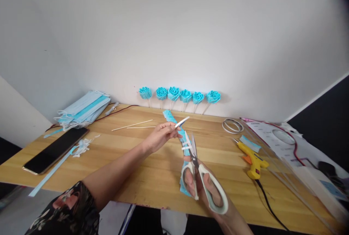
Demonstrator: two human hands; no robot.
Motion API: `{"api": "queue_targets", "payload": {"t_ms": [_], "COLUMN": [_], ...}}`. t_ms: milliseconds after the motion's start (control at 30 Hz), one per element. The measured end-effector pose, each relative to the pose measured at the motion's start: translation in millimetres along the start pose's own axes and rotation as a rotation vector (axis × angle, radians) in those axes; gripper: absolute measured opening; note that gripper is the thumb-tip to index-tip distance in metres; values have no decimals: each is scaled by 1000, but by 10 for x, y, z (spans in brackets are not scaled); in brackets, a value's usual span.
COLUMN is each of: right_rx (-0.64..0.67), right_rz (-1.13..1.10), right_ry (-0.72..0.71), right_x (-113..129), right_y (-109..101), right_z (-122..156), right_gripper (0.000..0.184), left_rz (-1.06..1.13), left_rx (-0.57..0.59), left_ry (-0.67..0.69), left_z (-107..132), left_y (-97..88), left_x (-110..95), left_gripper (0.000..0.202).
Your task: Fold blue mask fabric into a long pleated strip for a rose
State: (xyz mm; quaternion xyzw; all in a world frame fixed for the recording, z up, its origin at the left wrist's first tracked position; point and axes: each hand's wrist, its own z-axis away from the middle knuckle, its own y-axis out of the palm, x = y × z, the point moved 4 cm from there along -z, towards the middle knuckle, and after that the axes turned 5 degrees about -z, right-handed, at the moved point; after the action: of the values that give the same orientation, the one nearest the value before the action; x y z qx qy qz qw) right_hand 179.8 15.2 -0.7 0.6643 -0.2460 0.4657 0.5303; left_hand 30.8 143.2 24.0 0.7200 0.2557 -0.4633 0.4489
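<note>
**Snipping white pieces at the pleated blue strip**

Pleated blue strip (183,132) runs near to far on the worktop (152,187), beneath both hands. Left hand (160,135): fingers pinching a white ring (182,122), probably tape, just above it. Right hand (201,193): fingers through the handles of scissors (194,160), blades parted; small white pieces (187,148) at the blades. Step, judged: cutting tape for the strip. Next cut would call for a steady left pinch. Glue gun (255,162) right; six blue flowers (173,92) far.

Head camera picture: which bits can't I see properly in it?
In the head view:
Blue strip: partly hidden by the right hand and scissors.
White piece: its held end is hidden by the left hand.
Glue gun cord: its far end is cut off by the bottom edge.
Paper: its marks are too small and blurred to read.
</note>
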Motion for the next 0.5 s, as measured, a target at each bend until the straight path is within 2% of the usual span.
{"api": "queue_targets", "payload": {"t_ms": [267, 500], "right_rx": [113, 139], "right_rz": [10, 14], "right_ry": [1, 28], "right_x": [-122, -55], "right_y": [-83, -63], "right_z": [-47, -105], "right_gripper": [53, 55], "left_rz": [-36, -63], "left_rx": [-17, 32], "left_ry": [33, -11], "left_z": [1, 30], "left_y": [-50, -1], "left_x": [-2, 24], "left_gripper": [39, 47]}}
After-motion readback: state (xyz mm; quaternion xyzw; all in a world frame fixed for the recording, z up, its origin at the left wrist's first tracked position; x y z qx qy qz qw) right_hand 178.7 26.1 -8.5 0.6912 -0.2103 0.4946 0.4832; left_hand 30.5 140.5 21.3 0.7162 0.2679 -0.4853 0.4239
